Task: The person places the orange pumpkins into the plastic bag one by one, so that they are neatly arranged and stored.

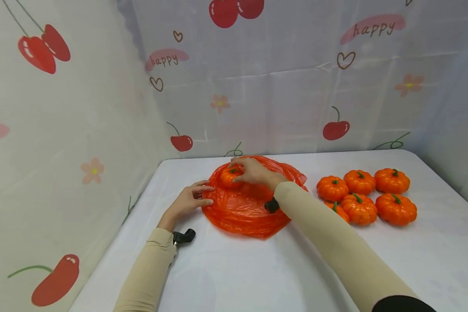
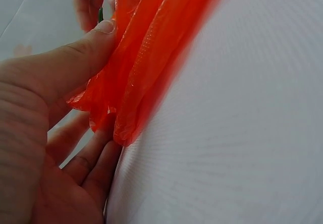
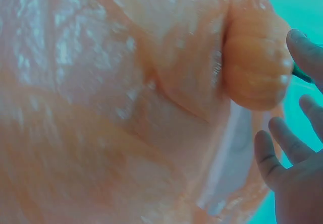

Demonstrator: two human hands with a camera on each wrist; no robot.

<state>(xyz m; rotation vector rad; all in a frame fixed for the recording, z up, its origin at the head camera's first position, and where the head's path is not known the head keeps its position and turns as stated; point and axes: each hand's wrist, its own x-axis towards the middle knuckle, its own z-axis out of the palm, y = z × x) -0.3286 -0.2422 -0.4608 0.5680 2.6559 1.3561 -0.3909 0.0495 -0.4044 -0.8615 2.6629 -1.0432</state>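
Note:
A crumpled orange-red plastic bag (image 1: 243, 216) lies on the white table, with one small orange pumpkin (image 1: 229, 177) on its left part. My left hand (image 1: 187, 200) is at the bag's left edge; in the left wrist view its thumb (image 2: 86, 50) lies against one side of the film and its fingers (image 2: 93, 161) behind the other. Over the pumpkin reaches my right hand (image 1: 255, 172). In the right wrist view the right hand's fingers (image 3: 287, 141) are spread beside the pumpkin (image 3: 257, 60), with the thumb near its green stem and no grip visible.
To the right of the bag several more orange pumpkins (image 1: 359, 209) with green stems sit close together on the white table (image 1: 234, 277); the right sleeve partly covers one. A printed cloth (image 1: 281, 95) hangs behind the table's far edge, and another panel (image 1: 82, 130) stands on the left.

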